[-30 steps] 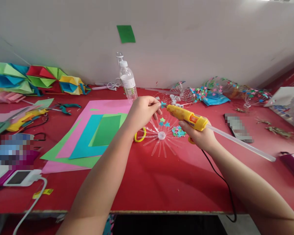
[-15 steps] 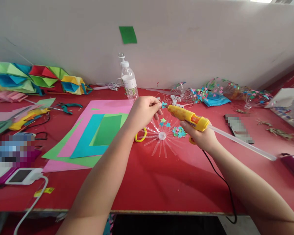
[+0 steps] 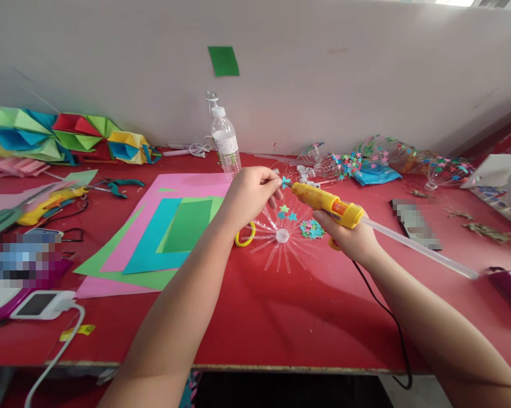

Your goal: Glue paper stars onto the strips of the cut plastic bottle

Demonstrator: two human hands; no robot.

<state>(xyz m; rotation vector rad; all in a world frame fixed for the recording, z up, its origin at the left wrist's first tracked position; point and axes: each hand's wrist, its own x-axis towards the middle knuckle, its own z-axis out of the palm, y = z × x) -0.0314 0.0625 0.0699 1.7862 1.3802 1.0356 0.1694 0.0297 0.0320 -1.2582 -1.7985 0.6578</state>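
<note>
My left hand [image 3: 249, 191] pinches a small blue paper star [image 3: 285, 182] above the red table [image 3: 281, 317]. My right hand [image 3: 351, 238] grips a yellow hot glue gun [image 3: 326, 203] with a long clear glue stick [image 3: 421, 247] out of its back; the gun's nozzle touches the star. Below them lies a clear plastic bottle top cut into splayed strips [image 3: 281, 238], with a few stars stuck on its strips. A small pile of paper stars [image 3: 311, 229] lies beside it.
Coloured paper sheets [image 3: 170, 229] lie left of centre, a water bottle [image 3: 225, 144] stands behind. Yellow-handled scissors [image 3: 245, 235], folded paper shapes [image 3: 64, 139], pliers [image 3: 117, 186], another glue gun [image 3: 47, 204], star-covered bottles [image 3: 378, 153] and a charging device [image 3: 38, 306] lie around.
</note>
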